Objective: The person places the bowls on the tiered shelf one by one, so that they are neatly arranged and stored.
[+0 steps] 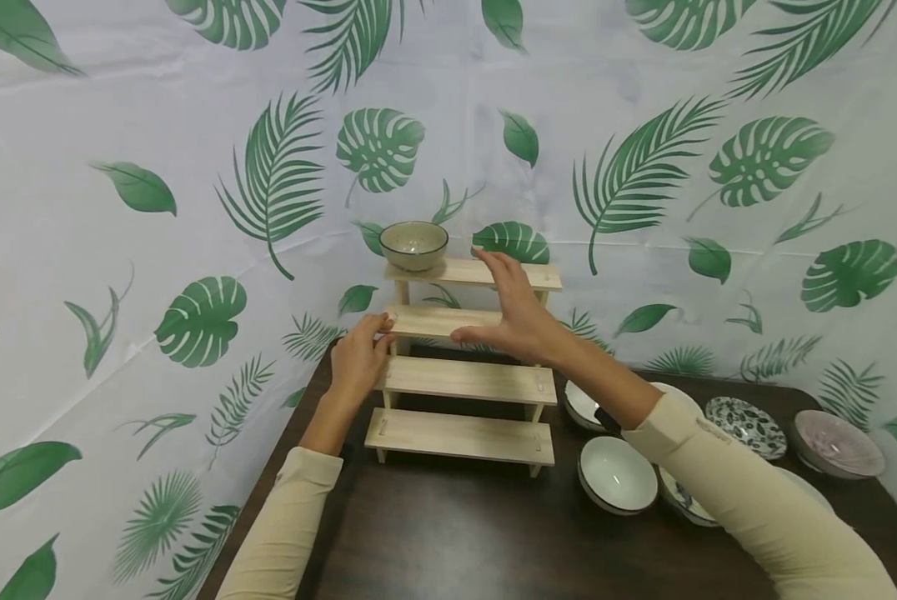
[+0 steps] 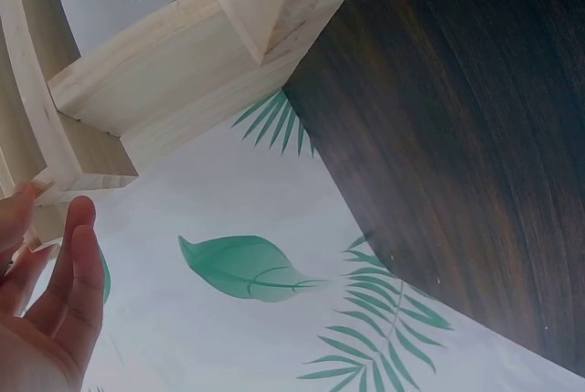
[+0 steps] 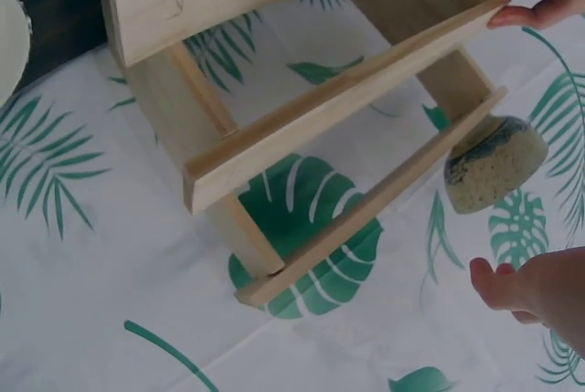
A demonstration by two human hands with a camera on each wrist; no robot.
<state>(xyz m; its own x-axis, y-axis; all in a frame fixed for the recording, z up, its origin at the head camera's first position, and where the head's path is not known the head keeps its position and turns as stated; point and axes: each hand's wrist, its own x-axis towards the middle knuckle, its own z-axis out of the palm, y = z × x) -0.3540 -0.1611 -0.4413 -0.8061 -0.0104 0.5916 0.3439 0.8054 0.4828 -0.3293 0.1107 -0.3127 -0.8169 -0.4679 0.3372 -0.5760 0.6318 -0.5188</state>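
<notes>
A four-step wooden display shelf [image 1: 463, 379] stands on the dark table against the patterned cloth. My left hand [image 1: 357, 354] pinches the left end of its second step from the top; in the right wrist view, finger and thumb meet that board's end. Spread wide, my right hand [image 1: 519, 312] hovers before the upper steps, thumb apart from the fingers and nothing held. On the left of the top step sits a speckled beige bowl [image 1: 414, 247] with a dark rim, upright. The right wrist view shows the bowl [image 3: 494, 168] above my right fingers, apart from them.
Right of the shelf, several bowls cover the table, among them a white bowl [image 1: 618, 475], a black-and-white patterned bowl [image 1: 746, 427] and a pinkish bowl [image 1: 839, 444]. My right forearm partly hides some. A leaf-print cloth [image 1: 448, 100] hangs behind the table [image 1: 433, 525].
</notes>
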